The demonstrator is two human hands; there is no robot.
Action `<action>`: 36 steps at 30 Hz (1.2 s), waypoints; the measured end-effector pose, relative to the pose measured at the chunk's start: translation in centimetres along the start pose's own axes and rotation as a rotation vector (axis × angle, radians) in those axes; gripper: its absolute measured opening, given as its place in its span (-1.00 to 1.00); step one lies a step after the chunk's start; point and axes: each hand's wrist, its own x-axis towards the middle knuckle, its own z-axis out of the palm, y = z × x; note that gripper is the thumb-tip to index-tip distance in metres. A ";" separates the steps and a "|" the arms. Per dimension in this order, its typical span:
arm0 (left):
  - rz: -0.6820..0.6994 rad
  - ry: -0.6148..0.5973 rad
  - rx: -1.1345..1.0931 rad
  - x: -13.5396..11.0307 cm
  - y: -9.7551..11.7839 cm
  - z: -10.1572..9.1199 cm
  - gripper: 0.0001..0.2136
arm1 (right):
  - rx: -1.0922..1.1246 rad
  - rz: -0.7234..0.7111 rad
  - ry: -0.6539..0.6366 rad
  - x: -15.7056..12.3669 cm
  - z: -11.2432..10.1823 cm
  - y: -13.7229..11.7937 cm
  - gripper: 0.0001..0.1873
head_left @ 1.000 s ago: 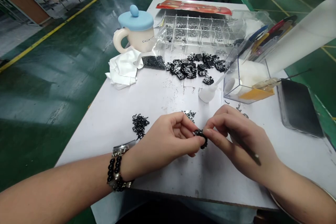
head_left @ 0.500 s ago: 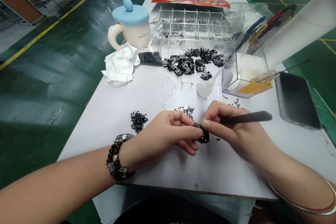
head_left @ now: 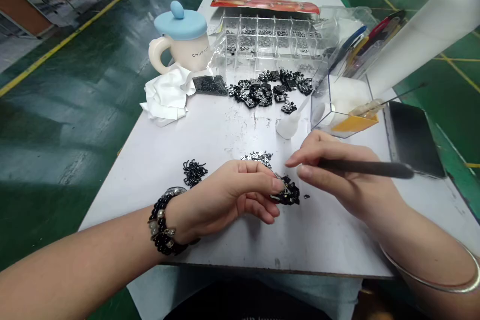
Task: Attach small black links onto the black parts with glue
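Observation:
My left hand (head_left: 234,201) pinches a black cluster of small metal clips (head_left: 289,192) between its fingertips, with the cluster's lower part near the white table (head_left: 225,135). My right hand (head_left: 337,175) grips dark tweezers (head_left: 363,166) that lie along the fingers, with the handle end sticking out to the right. Its fingertips sit just beside the cluster. The tweezer tips are hidden by my fingers. Nearby on the table lie a small pile of black hooks (head_left: 194,173) and a patch of small metal pieces (head_left: 258,158).
Farther back stand a heap of black clips (head_left: 258,94), a clear compartment box (head_left: 270,40), a lidded mug (head_left: 180,35), a white cloth (head_left: 166,97), and a white squeeze bottle (head_left: 288,126). A clear acrylic holder (head_left: 337,110) and dark tablet (head_left: 414,140) sit right.
The tweezers have swung from pointing down-right to lying nearly level, and my right hand has drawn slightly away from the cluster. The whole view has shifted a little up and left.

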 end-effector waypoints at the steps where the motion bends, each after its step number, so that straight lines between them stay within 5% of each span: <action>1: -0.004 -0.007 -0.001 0.0 0.0 0.0 -0.86 | -0.009 -0.017 -0.028 0.0 0.0 0.0 -0.92; 36: 0.001 0.048 0.067 0.3 -0.2 0.0 -0.86 | -0.180 -0.079 -0.030 0.2 0.7 0.3 -0.89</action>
